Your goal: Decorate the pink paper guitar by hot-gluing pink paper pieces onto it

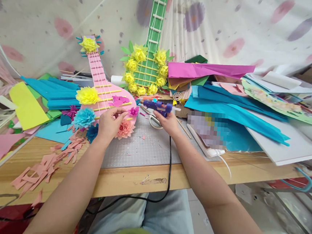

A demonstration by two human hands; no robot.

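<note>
My right hand [167,121] is wrapped round the handle of a dark blue glue gun [157,105], its nozzle pointing left toward a pink paper guitar [97,70]. Over the guitar's lower body my left hand [111,123] is closed in a pinch; whatever is between its fingertips, if anything, is too small to make out. Close around that hand are a coral paper flower [125,129], a small magenta flower [134,111], a light blue flower [83,118] and a yellow flower [88,95]. Yellow sticks and white strings cross the guitar's front.
Behind stands a green paper guitar [157,18] ringed with yellow flowers. Scissors [154,123] lie on the grey cutting mat [139,152]. Coral paper scraps [42,169] litter the left; blue crepe paper [235,113] and a white power strip [206,145] are at right. A black cord [170,169] hangs over the edge.
</note>
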